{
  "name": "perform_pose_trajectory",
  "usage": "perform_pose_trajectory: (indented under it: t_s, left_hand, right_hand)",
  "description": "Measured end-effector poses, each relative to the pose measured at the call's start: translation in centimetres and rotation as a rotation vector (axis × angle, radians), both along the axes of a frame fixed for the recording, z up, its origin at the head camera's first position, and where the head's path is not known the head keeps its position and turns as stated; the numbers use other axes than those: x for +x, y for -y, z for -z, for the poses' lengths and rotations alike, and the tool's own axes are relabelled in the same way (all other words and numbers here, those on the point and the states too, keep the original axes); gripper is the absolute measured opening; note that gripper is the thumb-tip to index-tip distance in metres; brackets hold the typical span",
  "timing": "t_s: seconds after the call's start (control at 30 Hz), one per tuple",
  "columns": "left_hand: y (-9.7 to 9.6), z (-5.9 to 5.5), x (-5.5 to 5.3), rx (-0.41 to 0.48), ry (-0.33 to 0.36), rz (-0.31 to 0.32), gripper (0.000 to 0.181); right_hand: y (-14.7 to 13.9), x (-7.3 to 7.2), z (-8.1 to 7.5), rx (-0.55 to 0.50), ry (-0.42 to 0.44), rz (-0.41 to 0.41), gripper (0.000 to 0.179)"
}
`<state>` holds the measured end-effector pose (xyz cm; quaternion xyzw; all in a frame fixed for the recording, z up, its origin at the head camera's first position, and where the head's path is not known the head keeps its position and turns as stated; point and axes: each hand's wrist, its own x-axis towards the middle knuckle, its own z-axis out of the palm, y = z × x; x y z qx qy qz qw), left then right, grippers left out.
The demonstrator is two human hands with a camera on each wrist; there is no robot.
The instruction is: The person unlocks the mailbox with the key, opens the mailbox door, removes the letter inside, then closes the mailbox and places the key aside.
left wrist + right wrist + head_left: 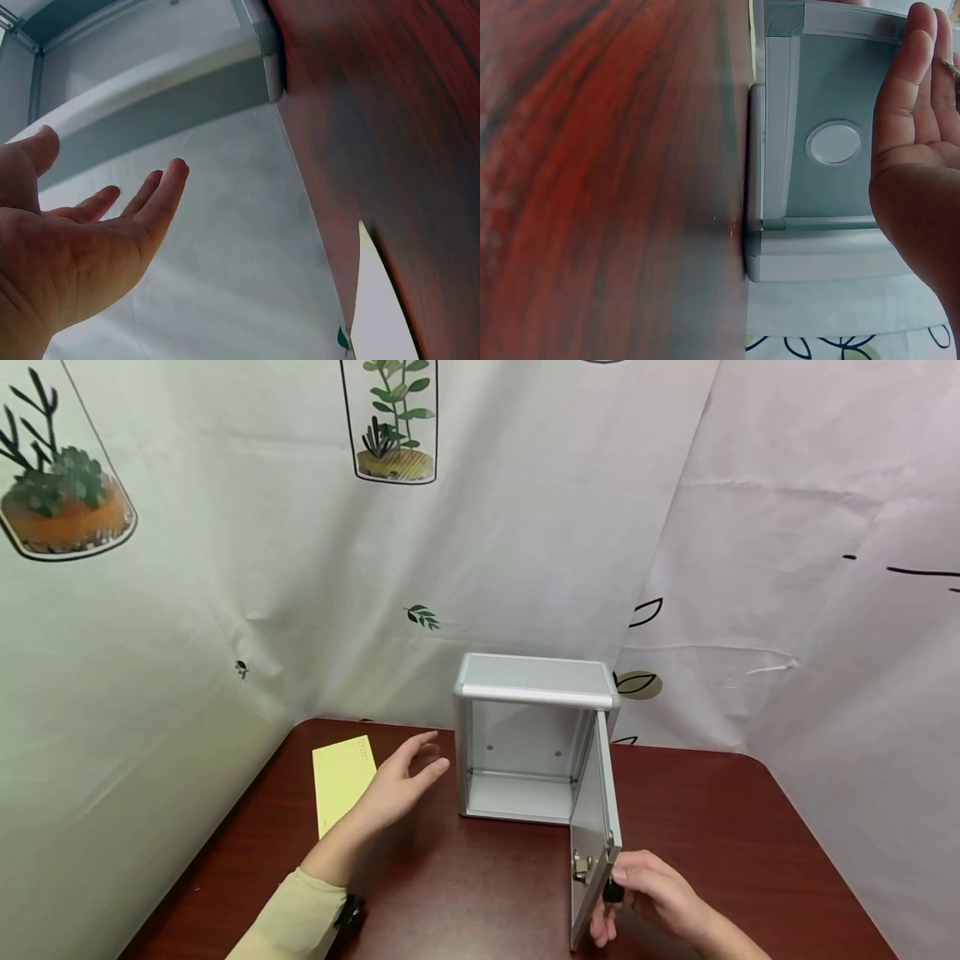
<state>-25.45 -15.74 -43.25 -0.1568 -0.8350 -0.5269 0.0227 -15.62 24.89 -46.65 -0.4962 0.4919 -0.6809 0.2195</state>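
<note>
A grey metal box (536,681) stands on the table with its hinged door (596,810) swung out towards me. The inside of the box shows a bare floor and back wall. At the door's free edge my right hand (660,893) pinches a black-headed key (612,892) between thumb and forefinger; the exact contact is partly hidden. The other fingers extend below it. On the door's inner face sits a metal lock (581,867). My left hand (405,781) hovers left of the box, fingers spread loosely and holding nothing. A yellow envelope (341,777) lies beneath and left of that hand.
The dark red-brown table (480,893) carries the box near its back edge. Behind and on both sides hangs a white printed cloth (525,543). An oval window (835,144) is set in the door's outer face.
</note>
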Motion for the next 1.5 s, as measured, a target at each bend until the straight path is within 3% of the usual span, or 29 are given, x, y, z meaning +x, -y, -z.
perform_pose_trajectory:
  t_s: [0.2,0.43,0.73,0.87,1.23,1.5]
  left_hand:
    - [-1.3,0.2,0.2,0.025,-0.018,0.027,0.070]
    - [-2.2,0.9,0.2,0.123,-0.017,0.086,0.079]
    - [-2.8,1.7,0.2,0.056,-0.005,0.097,0.078]
    - [-3.0,1.8,0.3,0.067,0.016,0.098,0.076]
    - [-3.3,2.1,-0.1,0.078,-0.009,0.099,0.067]
    - [-3.4,2.3,-0.2,0.102,-0.012,0.096,0.066]
  right_hand:
    - [0.0,0.0,0.3,0.000,0.002,0.004,0.052]
    - [0.0,0.1,0.4,-0.004,0.009,0.005,0.054]
    - [0.1,0.1,0.6,-0.001,0.021,0.004,0.053]
    - [0.1,0.0,0.5,-0.004,0.016,0.002,0.052]
    - [0.5,-0.1,0.3,0.001,0.006,0.004,0.050]
    - [1.0,0.1,0.2,0.002,0.042,0.014,0.045]
